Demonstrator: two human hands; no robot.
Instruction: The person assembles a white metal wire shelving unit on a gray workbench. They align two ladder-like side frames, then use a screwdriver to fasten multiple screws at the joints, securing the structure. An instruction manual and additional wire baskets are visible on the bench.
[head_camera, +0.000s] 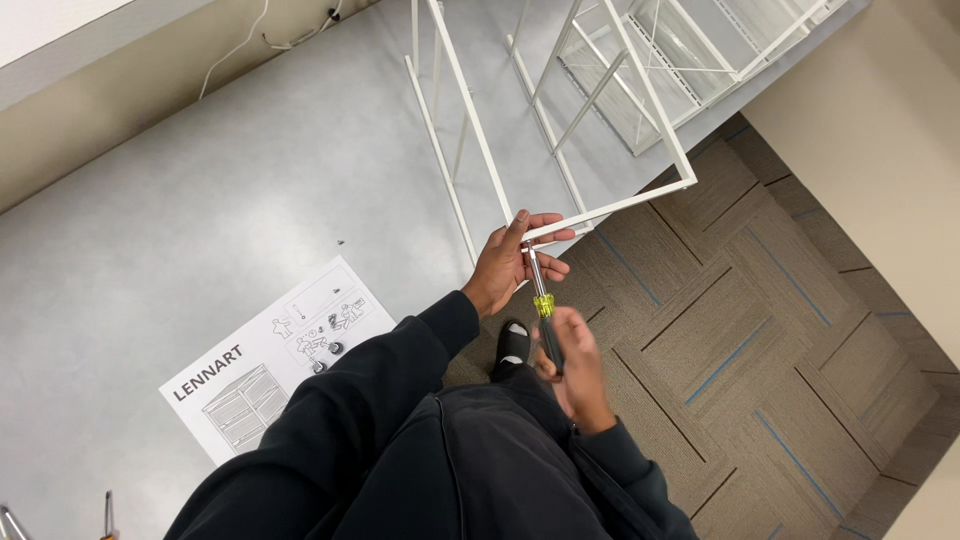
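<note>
Screwdriver (541, 305) upright, tip at frame (600, 208) corner.

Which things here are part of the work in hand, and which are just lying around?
In use:
- white metal wire frame, its corner gripped by the left hand
- screwdriver with yellow collar and dark handle, held by the right hand, tip at that corner

Lying about:
- printed assembly leaflet on the grey sheet
- white cable
- small metal tools, bottom left

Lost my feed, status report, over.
Left hand grips white metal frame corner. Right hand holds yellow-collared screwdriver, tip at corner. Nothing obstructing.
</note>
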